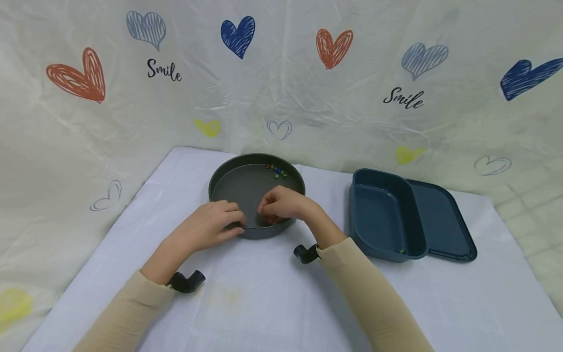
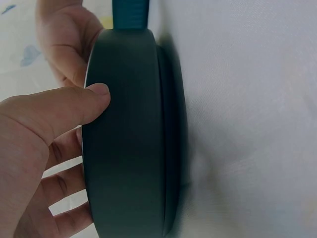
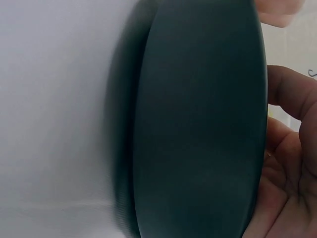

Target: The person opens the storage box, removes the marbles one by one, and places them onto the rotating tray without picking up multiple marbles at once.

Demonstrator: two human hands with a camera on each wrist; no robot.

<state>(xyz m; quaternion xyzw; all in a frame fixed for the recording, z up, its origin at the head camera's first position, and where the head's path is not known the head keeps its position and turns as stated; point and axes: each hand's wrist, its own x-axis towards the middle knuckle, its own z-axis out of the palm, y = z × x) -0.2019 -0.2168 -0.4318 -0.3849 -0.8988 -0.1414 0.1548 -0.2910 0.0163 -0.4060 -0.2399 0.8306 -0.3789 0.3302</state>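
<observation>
A round dark grey pan (image 1: 235,183) stands on the white-covered table. My left hand (image 1: 215,222) grips its near-left rim; in the left wrist view the thumb (image 2: 96,101) presses the outer wall and the fingers reach inside. My right hand (image 1: 283,204) is over the near-right part of the pan with fingers bent down into it. The pan wall hides those fingertips in the right wrist view, so whether they pinch anything is not visible. Several tiny green, blue and red pieces (image 1: 278,171) lie along the pan's far-right inner edge.
Right of the pan stands a deep blue rectangular container (image 1: 382,212) with a small green piece (image 1: 402,251) in its near corner. Its matching flat lid (image 1: 444,220) lies beside it, partly under it. A white sheet printed with hearts (image 1: 281,98) hangs behind the table.
</observation>
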